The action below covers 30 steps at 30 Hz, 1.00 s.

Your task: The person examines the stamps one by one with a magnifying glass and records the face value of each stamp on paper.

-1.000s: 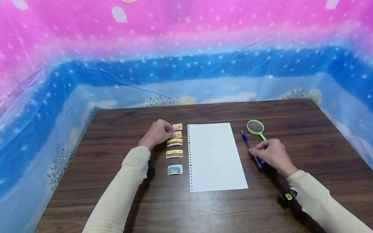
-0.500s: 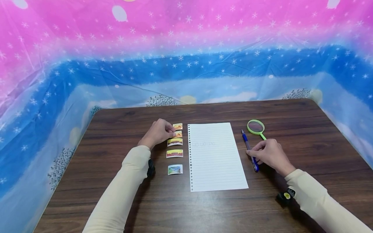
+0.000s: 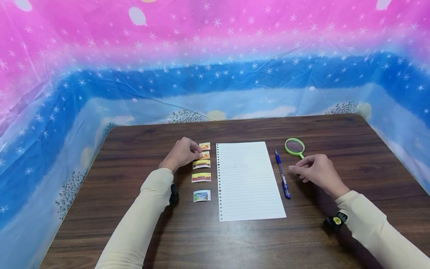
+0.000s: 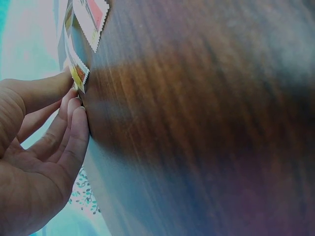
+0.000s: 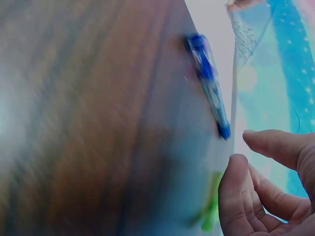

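My left hand pinches the left edge of an orange postage stamp, thumb nearest me. In the left wrist view the left hand's fingertips meet beside a stamp with a perforated edge. A column of more stamps runs along the left of a sheet of lined paper: an orange one behind, two yellow and red ones nearer, and a green-blue one closest. A blue pen lies along the sheet's right edge. My right hand hovers right of it, thumb and forefinger apart, holding nothing.
A green magnifying glass lies behind the right hand, its handle partly covered by the fingers. Faint writing shows on the sheet. The brown wooden table meets a pink and blue snowflake cloth at its back and sides.
My right hand slid the pen leftwards to the paper's edge, let go and drew back to the right. The left hand and the stamps have stayed where they were.
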Available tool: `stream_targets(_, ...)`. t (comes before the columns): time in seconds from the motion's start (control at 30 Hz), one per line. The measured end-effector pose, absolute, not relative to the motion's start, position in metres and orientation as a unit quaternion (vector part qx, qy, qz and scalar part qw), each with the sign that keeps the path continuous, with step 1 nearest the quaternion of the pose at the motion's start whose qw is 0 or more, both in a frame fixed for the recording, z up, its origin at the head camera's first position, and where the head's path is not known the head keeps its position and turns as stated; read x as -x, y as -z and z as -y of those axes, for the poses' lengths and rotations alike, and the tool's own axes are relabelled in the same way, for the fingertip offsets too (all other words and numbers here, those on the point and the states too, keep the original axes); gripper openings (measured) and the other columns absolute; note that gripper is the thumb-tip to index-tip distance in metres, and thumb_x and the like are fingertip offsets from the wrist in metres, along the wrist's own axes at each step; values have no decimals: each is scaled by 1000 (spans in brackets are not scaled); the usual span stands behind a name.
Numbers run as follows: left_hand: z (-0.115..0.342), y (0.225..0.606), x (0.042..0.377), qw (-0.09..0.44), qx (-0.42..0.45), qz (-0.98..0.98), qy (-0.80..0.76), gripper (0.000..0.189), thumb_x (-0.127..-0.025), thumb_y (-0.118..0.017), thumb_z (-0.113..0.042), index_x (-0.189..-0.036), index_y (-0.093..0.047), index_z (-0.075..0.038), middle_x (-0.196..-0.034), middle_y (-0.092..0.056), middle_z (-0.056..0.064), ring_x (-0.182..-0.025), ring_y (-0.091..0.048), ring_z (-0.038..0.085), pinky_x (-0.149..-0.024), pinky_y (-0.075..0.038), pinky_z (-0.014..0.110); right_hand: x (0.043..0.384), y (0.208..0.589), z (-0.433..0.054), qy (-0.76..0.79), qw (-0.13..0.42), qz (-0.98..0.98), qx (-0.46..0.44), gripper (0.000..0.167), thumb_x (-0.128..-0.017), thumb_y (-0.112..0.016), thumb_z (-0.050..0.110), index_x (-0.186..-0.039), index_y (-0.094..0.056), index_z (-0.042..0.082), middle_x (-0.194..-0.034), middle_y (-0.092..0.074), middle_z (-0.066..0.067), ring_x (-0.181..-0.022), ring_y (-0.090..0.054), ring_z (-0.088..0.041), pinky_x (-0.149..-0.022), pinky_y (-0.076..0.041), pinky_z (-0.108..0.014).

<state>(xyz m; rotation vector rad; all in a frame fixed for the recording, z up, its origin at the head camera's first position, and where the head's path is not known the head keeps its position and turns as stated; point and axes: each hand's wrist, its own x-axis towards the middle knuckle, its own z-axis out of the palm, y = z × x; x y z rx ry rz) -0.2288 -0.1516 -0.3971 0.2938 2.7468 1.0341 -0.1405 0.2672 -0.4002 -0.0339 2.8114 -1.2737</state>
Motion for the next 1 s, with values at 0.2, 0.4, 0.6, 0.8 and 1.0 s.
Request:
stream_targets(0.2,152,399,229,97,-96,-926,-353,12,-95,-73,-11,-103,-78,-3,-95,-71,8,-86,-63,21,-86,-53,41,146,394,-280,404,-1,-915,3,33,-92,-78,24,-104,-72,-6,-89,-74,-17,-67,-70,-25,-61,-58,-34)
stream_targets(0.4,153,399,229,98,-98,-926,-351,11,-95,-72,-11,-100,-78,-4,-95,-71,8,-85,-62,21,-82,-52,39,152,398,-293,388,-15,-921,-16,31,-91,-78,22,-104,-72,-5,-88,-74,-17,-67,-70,-23,-61,-58,-32)
stream_targets(0.6,152,398,228,96,-97,-927,-350,10,-95,-72,-11,-100,-78,-4,-94,-71,8,-84,-62,21,-81,-52,39,151,403,-302,375,-6,-926,-33,39,-90,-79,30,-105,-72,-5,-88,-73,-15,-68,-69,-21,-60,-57,-32)
stream_targets(0.8,151,398,228,96,-99,-927,-349,11,-95,-73,-11,-100,-78,-3,-94,-71,8,-84,-62,21,-82,-53,39,153,408,-304,369,15,-928,-50,39,-90,-78,30,-105,-73,-6,-82,-72,-11,-65,-67,-20,-57,-56,-34)
stream_targets(1.0,152,398,229,95,-100,-925,-353,11,-95,-72,-10,-100,-78,-3,-95,-70,8,-84,-62,21,-82,-53,39,155,412,-303,363,2,-931,-37,27,-92,-76,19,-99,-75,-8,-79,-73,-11,-64,-70,-19,-56,-57,-32)
